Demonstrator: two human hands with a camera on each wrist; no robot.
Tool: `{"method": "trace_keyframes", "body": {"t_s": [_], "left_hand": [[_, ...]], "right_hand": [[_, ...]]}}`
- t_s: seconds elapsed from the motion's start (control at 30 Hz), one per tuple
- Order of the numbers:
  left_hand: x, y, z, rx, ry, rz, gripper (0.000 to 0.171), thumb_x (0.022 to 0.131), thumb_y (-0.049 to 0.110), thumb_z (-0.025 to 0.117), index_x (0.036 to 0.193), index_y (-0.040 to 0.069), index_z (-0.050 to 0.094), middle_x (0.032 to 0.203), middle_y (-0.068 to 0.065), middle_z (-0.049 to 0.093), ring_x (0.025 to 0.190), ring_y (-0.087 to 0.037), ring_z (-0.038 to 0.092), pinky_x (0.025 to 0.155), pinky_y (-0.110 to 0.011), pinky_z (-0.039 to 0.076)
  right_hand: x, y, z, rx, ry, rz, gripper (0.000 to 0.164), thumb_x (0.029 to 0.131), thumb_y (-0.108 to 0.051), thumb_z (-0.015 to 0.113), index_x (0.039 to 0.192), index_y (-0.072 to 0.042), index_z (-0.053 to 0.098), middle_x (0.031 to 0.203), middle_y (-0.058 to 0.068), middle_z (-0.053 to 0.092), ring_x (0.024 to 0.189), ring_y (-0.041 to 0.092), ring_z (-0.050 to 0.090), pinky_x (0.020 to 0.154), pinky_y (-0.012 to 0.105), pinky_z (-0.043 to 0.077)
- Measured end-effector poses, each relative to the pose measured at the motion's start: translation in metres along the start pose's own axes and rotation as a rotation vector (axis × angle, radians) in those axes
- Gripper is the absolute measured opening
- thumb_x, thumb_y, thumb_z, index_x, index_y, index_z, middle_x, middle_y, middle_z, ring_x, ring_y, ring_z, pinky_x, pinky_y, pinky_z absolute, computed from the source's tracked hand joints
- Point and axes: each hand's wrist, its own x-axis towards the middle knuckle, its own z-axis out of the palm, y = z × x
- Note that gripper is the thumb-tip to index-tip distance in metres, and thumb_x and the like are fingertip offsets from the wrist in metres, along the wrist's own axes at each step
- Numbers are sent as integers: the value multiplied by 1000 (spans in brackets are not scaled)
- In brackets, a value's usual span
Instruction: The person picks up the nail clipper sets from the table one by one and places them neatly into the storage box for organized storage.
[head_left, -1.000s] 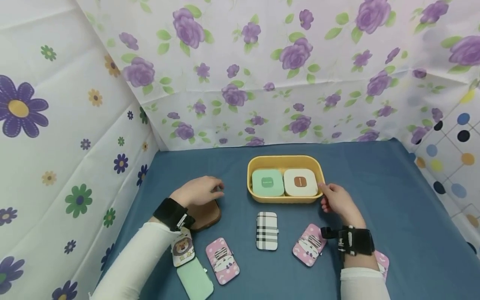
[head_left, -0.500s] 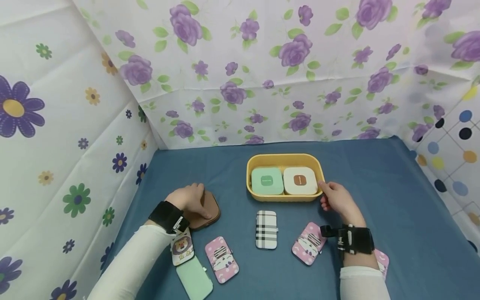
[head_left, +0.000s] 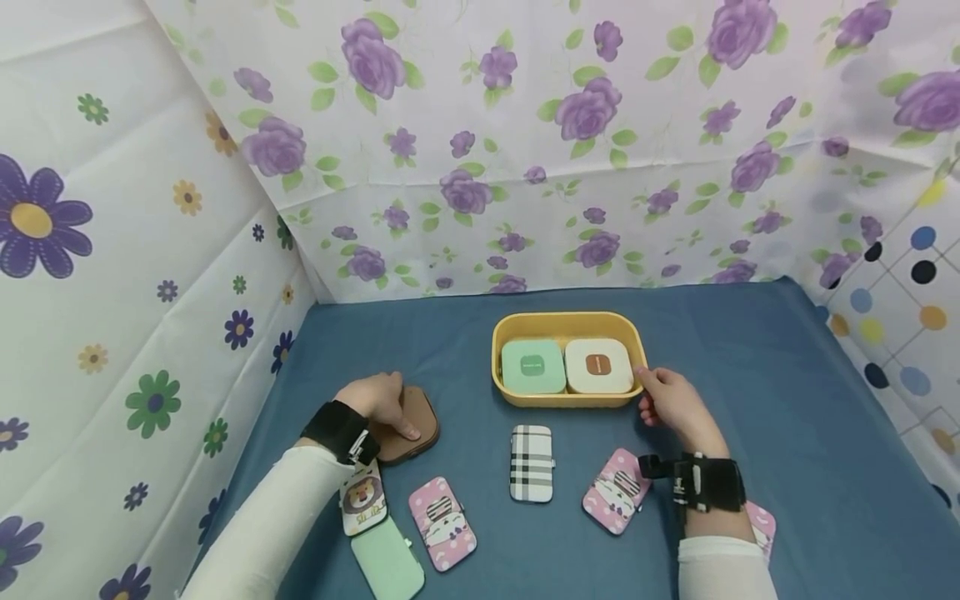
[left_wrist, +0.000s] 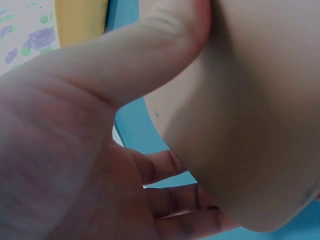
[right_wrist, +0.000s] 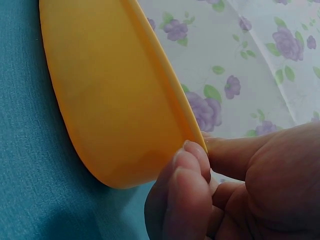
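Note:
My left hand (head_left: 377, 397) grips a brown rounded case (head_left: 420, 418) at the left of the table. In the left wrist view the thumb (left_wrist: 170, 30) lies across the top of the case, and the other fingers reach round its far side, their tips partly hidden. My right hand (head_left: 677, 404) pinches the right rim of a yellow plastic basket (head_left: 570, 401); the right wrist view has the thumb on one side of that rim and curled fingers (right_wrist: 187, 195) on the other. Inside the basket sit a mint-green square case (head_left: 533, 379) and a white square case (head_left: 600, 379), side by side.
Below the left hand lie a lion-print case (head_left: 363, 502) and a mint flat case (head_left: 388, 562). A pink case (head_left: 442, 525), a plaid case (head_left: 532, 464) and another pink case (head_left: 617, 492) lie in front of the basket. One more pink case (head_left: 762, 527) is partly behind the right forearm.
My left hand has come down from above the brown case and taken hold of it. The right hand stays at the basket's rim.

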Motion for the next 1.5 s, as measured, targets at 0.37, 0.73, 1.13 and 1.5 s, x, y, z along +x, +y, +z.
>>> {"method": "trace_keyframes", "body": {"t_s": [0.37,0.73,1.13,1.5], "left_hand": [[-4,6,-2,-8,-1,-37,126,81,49,95,165,-8,20,162,-33,38,149,-49,40,114,-60,42],[-2,4,-2,-54,-6,-13,118,83,46,94,162,-11,28,163,-32,39,150,-49,39,116,-59,39],[7,-10,0,-148,-54,9,123,80,49,95,163,-9,26,165,-32,36,152,-50,36,118,-59,37],[5,-12,-4,-234,26,115,111,85,45,92,157,-15,31,148,-35,51,138,-50,52,110,-57,45]], "right_hand": [[0,0,2,-7,0,-4,51,115,-51,44,107,-2,53,80,6,58,68,18,61,63,34,55],[-1,-1,0,-4,9,-9,50,115,-51,44,106,-2,53,80,5,59,67,17,61,63,34,56],[-1,1,2,-14,7,0,53,115,-53,43,107,-2,54,81,6,59,69,19,60,64,34,55],[-1,-1,2,-9,7,7,52,115,-53,43,107,-3,53,82,6,58,70,19,60,65,33,55]]}}
